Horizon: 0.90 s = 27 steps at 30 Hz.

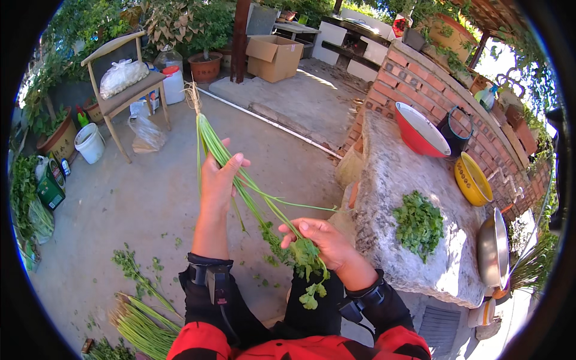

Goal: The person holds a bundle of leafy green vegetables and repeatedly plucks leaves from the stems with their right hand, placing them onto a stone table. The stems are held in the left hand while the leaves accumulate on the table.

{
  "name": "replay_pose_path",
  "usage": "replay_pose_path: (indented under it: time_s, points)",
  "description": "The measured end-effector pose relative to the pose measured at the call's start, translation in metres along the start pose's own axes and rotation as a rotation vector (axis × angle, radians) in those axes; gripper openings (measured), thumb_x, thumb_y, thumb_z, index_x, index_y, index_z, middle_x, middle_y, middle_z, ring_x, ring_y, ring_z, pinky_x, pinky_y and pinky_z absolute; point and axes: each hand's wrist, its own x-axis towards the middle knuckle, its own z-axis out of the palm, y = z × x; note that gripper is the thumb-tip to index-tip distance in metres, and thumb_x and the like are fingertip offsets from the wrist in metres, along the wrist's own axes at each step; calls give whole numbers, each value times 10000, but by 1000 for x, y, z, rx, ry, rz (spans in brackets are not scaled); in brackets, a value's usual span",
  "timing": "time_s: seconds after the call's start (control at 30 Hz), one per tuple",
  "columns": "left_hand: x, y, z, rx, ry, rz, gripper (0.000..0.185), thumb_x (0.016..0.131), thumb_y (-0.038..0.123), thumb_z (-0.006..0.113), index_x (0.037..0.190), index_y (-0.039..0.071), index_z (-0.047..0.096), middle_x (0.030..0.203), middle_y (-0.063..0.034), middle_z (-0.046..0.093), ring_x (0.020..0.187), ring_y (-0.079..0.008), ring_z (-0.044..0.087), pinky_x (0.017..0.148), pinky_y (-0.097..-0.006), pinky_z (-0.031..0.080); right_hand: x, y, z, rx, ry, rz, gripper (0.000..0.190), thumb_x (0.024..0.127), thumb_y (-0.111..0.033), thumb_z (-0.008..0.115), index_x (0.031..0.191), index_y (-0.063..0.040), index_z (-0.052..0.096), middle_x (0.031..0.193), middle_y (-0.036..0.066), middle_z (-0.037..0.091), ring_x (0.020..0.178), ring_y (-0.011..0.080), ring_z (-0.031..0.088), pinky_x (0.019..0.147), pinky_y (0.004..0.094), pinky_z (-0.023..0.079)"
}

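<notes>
My left hand (218, 177) is closed around the stems of a bunch of leafy herb (213, 135), coriander or Chinese celery. Its pale roots point away from me, while the leafy end hangs towards my lap. Down at that end, the fingers of my right hand (324, 240) are curled on stems just above the leaves (307, 256). One thin stem sticks out sideways above the right hand. A heap of picked green leaves (418, 225) lies to my right on a rough stone slab (382, 180). On the floor at lower left lies a bundle of bare stems (146, 321) with roots.
Along the slab's far side stand a red basin (416, 135), a yellow bowl (470, 180) and a steel basin (488, 252). Leafy sprigs (141, 274) litter the concrete floor. A wooden chair (130, 94) holds a bagged load. A white pipe (270, 121) crosses the floor ahead.
</notes>
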Motion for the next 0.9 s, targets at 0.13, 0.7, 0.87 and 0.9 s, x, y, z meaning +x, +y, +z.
replay_pose_path:
  time_s: [0.13,0.7,0.87,0.9]
  points:
    - [3,-3,-4,-65,-13,-33,564,825,217,624,1265,-36,378,767,-98,622,435,-62,470,304,-168,282,-6,4,5,195,-131,77,389,920,-221,503,1212,34,485,1038,120,601,890,124,569,753,235,461]
    - [2,5,-10,-172,-146,-92,543,807,182,634,1250,-24,398,731,-83,618,396,-79,463,302,-175,264,-7,31,8,-286,109,-33,279,887,-123,552,1125,23,563,1004,42,602,880,69,527,804,226,414]
    - [2,3,-11,-178,-120,-87,540,805,212,645,1244,-18,429,717,-62,612,387,-55,444,300,-167,259,-7,27,11,-122,-51,36,332,919,-193,520,1167,27,543,1013,40,598,929,71,512,838,233,403]
    - [3,2,-11,-181,-121,-88,537,806,211,644,1243,-17,430,718,-62,612,386,-55,444,300,-168,260,-8,27,12,-75,-63,64,340,921,-199,518,1175,25,539,1016,38,596,940,72,509,843,236,401]
